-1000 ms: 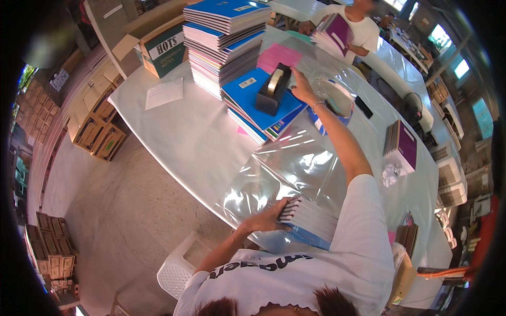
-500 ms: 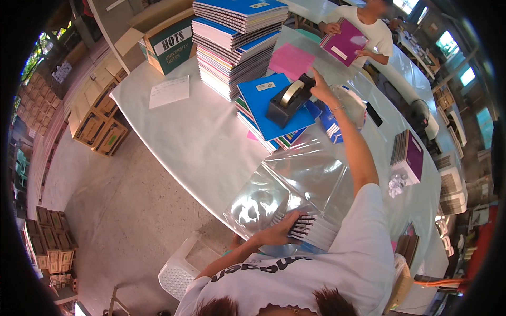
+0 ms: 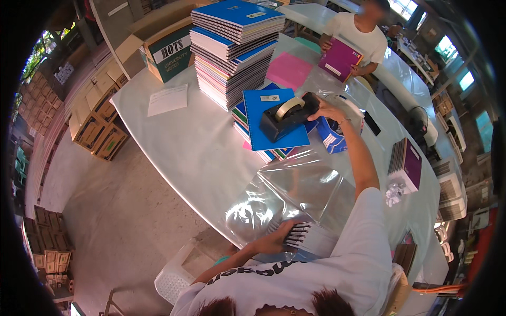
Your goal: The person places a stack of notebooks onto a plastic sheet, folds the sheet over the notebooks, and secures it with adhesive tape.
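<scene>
Workshop daylight falls on a glossy white table [image 3: 168,142], where the left hand [image 3: 271,242] curls its fingers around the spiral edges of a notebook stack [image 3: 319,239] near clear plastic film [image 3: 300,184]. Farther out, the right hand [image 3: 328,110] meets a black tape dispenser [image 3: 279,124] on a blue notebook [image 3: 295,139], apparently getting tape, though I cannot tell whether its fingers pinch any; this seems to call for a steady left hold. Beyond, printing marks a green carton [image 3: 176,66], and a pale label [image 3: 270,98] the blue cover.

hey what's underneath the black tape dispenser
A blue spiral notebook lies directly under the black tape dispenser, with more notebooks beneath it, their edges peeking out. The dispenser covers part of the blue cover, and most of the lower notebooks' covers are hidden.
</scene>
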